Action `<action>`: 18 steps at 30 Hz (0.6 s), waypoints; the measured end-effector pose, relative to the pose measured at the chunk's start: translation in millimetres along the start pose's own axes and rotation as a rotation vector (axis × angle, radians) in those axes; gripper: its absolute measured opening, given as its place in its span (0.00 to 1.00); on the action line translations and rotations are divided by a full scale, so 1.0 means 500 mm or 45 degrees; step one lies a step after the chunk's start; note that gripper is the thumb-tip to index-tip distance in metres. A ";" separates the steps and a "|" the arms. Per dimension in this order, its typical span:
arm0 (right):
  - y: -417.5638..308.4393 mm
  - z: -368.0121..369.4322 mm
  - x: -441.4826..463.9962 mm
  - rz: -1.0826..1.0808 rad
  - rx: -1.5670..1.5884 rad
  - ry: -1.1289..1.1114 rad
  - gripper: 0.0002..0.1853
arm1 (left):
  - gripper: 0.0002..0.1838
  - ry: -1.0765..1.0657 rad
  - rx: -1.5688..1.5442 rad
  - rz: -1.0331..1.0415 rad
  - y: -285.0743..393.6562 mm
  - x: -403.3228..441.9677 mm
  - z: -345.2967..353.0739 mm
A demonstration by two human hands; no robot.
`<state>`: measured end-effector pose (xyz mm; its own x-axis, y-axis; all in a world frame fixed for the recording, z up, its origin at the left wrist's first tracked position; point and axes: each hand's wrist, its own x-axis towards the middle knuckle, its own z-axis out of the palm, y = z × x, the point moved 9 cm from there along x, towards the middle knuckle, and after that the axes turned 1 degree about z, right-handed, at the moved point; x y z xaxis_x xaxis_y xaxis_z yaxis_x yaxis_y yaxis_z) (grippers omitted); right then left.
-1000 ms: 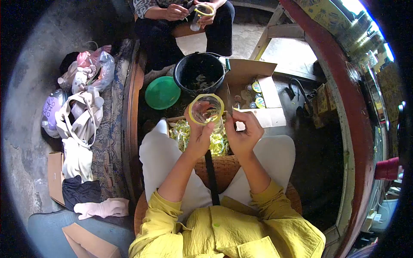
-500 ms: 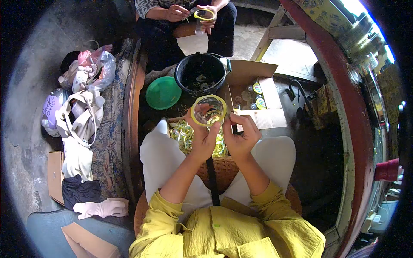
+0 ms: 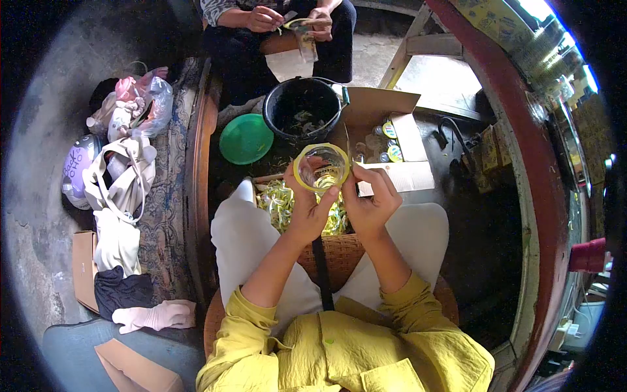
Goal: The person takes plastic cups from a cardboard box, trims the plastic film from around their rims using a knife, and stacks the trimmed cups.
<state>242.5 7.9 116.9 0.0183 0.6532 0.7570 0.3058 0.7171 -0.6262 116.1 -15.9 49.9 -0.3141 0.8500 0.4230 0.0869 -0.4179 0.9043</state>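
My left hand (image 3: 308, 208) is closed around a clear plastic cup (image 3: 323, 171), its mouth tilted up toward me. A yellow band (image 3: 300, 185) runs round the cup's rim. Against the right side of that rim, my right hand (image 3: 371, 199) is pinched, fingers curled; whatever sits inside them is hidden. Under both hands, between my knees, a woven basket (image 3: 334, 251) holds a heap of yellow and white curled strips (image 3: 277, 201).
Ahead stand a black bucket (image 3: 274, 117) with scraps in it, a green lid (image 3: 245, 139), and a cardboard box (image 3: 410, 178) of printed cups. Across from me a seated person's hands (image 3: 318, 25) hold another cup (image 3: 307, 47) with a yellow strip. Bags and clothes (image 3: 121, 163) lie left.
My cup and both hands have shifted slightly right, still together at the rim. The other person's cup has tipped, and a yellow strip now shows at its top.
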 end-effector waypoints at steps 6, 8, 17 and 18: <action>-0.001 -0.002 0.002 -0.018 -0.009 0.010 0.10 | 0.34 -0.056 0.017 0.025 -0.004 0.002 0.003; -0.001 -0.003 0.002 -0.018 -0.019 0.011 0.10 | 0.34 -0.070 0.003 0.012 -0.002 0.002 0.003; 0.003 -0.001 0.004 0.014 -0.026 -0.055 0.10 | 0.35 -0.142 -0.081 0.005 -0.003 0.010 0.002; 0.007 -0.001 0.003 0.011 -0.021 -0.054 0.11 | 0.35 -0.148 -0.111 -0.005 -0.002 0.011 0.002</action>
<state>244.1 11.2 116.1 -0.0192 0.6693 0.7427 0.3214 0.7076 -0.6293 115.3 -10.5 51.3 -0.2021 0.8809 0.4280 0.0021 -0.4367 0.8996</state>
